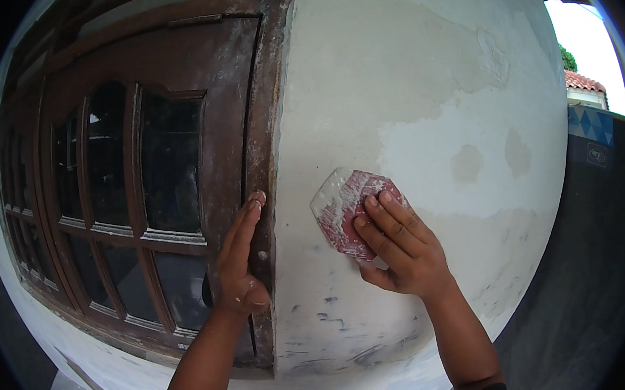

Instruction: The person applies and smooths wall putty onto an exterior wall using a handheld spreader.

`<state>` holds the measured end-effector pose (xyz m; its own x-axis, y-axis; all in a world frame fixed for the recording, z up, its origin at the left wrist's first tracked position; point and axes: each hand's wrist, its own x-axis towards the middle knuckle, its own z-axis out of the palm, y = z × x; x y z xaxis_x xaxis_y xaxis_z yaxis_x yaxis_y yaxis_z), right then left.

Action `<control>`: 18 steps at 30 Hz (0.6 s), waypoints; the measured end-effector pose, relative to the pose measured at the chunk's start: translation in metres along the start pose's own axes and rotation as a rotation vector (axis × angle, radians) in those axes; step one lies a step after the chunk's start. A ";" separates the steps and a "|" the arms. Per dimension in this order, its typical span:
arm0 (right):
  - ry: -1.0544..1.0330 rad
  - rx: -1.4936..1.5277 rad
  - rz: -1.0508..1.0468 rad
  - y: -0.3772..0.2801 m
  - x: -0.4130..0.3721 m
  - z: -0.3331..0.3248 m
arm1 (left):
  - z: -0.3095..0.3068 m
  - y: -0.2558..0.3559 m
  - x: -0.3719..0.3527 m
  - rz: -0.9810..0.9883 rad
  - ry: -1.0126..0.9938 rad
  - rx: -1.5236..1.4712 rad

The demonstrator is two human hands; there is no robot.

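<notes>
In my right hand (403,250) is a red plastic putty spreader (350,210), smeared with whitish putty over its left and upper parts. Several fingers press on its face while the thumb sits below, and it lies close over the pale plastered wall (334,92). My left hand (241,261) is open, its fingers stretched upward beside the brown wooden window frame (261,133). White smears mark the left fingertips and the heel of the hand. Nothing shows in that hand.
Left of the frame stands a brown casement window (165,162) with dark glass panes. Damp-looking and white patches cover the wall, with dark scuffs (328,317) lower down. On the right are a dark panel (577,249) and a red tiled roof (583,82) outside.
</notes>
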<state>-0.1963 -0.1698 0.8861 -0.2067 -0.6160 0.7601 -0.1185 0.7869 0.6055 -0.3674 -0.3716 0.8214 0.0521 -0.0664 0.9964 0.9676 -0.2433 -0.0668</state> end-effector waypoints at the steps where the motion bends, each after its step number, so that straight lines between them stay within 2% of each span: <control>1: -0.015 0.021 0.011 0.002 -0.006 -0.001 | 0.000 0.000 0.000 0.001 -0.003 -0.003; 7: 0.068 -0.031 0.076 0.007 -0.026 -0.009 | 0.000 0.004 0.000 -0.029 -0.028 0.027; 12: 0.005 -0.024 0.010 0.008 -0.019 -0.004 | -0.001 0.000 -0.001 -0.004 -0.015 0.017; 18: 0.112 -0.035 0.086 0.009 -0.035 -0.009 | 0.001 0.001 0.000 0.014 -0.010 0.011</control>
<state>-0.1815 -0.1420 0.8671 -0.1049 -0.5481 0.8298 -0.0703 0.8364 0.5436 -0.3665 -0.3706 0.8217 0.0682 -0.0602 0.9959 0.9693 -0.2323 -0.0804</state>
